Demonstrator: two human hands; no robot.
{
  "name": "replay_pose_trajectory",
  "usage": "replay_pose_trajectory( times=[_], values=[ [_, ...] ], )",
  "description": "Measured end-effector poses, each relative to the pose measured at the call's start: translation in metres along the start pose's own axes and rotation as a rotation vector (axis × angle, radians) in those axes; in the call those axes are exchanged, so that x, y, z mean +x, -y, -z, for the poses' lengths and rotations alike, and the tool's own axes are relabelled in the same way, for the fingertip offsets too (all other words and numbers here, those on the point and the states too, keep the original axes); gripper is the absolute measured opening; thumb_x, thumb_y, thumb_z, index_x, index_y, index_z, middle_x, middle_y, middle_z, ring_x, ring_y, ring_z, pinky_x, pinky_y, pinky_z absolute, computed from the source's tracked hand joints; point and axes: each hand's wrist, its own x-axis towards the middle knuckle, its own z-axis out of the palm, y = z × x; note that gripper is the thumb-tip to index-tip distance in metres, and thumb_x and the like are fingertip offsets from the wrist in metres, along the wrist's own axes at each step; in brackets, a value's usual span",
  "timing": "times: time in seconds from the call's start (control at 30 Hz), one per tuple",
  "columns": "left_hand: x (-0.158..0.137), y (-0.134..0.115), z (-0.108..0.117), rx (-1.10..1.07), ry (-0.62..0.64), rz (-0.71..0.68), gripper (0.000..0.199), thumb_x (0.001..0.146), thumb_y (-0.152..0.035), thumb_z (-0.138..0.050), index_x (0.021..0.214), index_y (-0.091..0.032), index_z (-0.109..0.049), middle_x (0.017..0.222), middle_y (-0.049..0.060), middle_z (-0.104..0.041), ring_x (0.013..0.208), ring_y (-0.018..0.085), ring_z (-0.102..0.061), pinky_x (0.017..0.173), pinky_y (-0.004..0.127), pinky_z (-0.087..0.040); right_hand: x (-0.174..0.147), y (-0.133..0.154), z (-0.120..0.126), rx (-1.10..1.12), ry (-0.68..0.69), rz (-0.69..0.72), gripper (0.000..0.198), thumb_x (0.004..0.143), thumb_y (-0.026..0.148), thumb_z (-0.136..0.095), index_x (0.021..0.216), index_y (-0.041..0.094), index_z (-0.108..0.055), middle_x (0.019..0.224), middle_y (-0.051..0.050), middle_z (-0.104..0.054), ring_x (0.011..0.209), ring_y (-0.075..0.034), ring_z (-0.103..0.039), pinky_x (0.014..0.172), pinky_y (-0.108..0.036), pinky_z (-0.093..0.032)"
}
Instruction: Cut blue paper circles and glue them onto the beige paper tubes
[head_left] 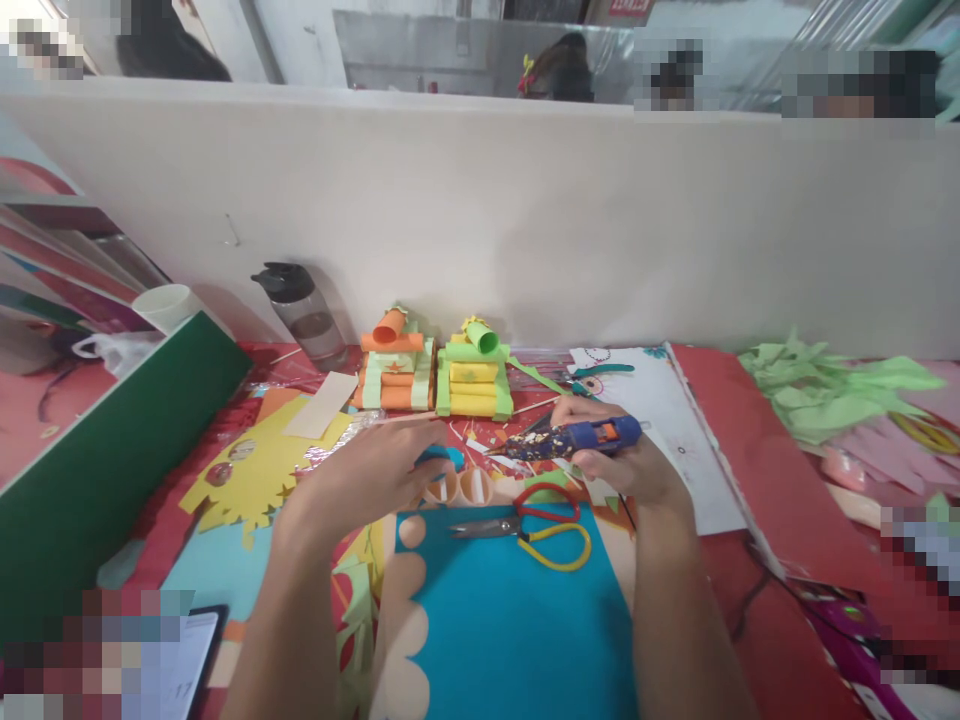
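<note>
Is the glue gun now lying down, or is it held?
Held: the right hand grips the glue gun, its nozzle pointing toward the left hand.

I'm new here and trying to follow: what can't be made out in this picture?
Head view:
Glue gun handle: hidden behind the right hand.
Blue piece: full shape covered by the left hand.
Blue sheet: near end cut off by the bottom edge.
Red sign: writing too small and blurred.

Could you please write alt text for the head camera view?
A person's right hand holds a blue glue gun over a cluttered red table, the left hand at a small blue piece. Scissors lie mostly on a blue sheet nearer the camera; an orange paper model and a green-and-yellow one stand behind.
</note>
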Motion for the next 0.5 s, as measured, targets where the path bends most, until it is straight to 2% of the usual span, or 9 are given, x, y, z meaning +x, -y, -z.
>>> replay_pose_trajectory(
  times=[0.17, 0.33, 0.5],
  values=[
    [-0.001, -0.002, 0.001, 0.004, -0.016, 0.0, 0.021, 0.098, -0.035, -0.046, 0.084, -0.023, -0.056, 0.087, 0.001, -0.067, 0.071, 0.017, -0.058, 0.06, 0.029, -0.032, -0.002, 0.001, -0.001, 0.105, -0.024, -0.033, 0.044, 0.081, 0.062, -0.068, 0.094, 0.021, -0.06, 0.067, 0.002, -0.053, 0.057, -0.014, -0.045, 0.052, -0.026, -0.033],
    [-0.001, -0.002, -0.001, 0.019, -0.027, -0.02, 0.023, 0.098, -0.035, -0.045, 0.082, -0.021, -0.054, 0.087, 0.002, -0.066, 0.069, 0.017, -0.058, 0.059, 0.03, -0.032, -0.002, -0.01, 0.0, 0.028, -0.101, -0.014, 0.039, 0.085, 0.057, -0.066, 0.078, 0.021, -0.056, 0.063, 0.002, -0.051, 0.054, -0.014, -0.045, 0.052, -0.027, -0.034],
    [-0.002, -0.001, -0.002, 0.035, -0.037, -0.036, 0.024, 0.099, -0.036, -0.043, 0.083, -0.022, -0.054, 0.087, 0.003, -0.065, 0.07, 0.018, -0.057, 0.059, 0.03, -0.032, -0.005, -0.018, -0.001, 0.142, -0.106, -0.053, 0.05, 0.082, 0.07, -0.063, 0.091, 0.021, -0.058, 0.059, 0.002, -0.052, 0.046, -0.014, -0.043, 0.046, -0.029, -0.029]
  ],
)
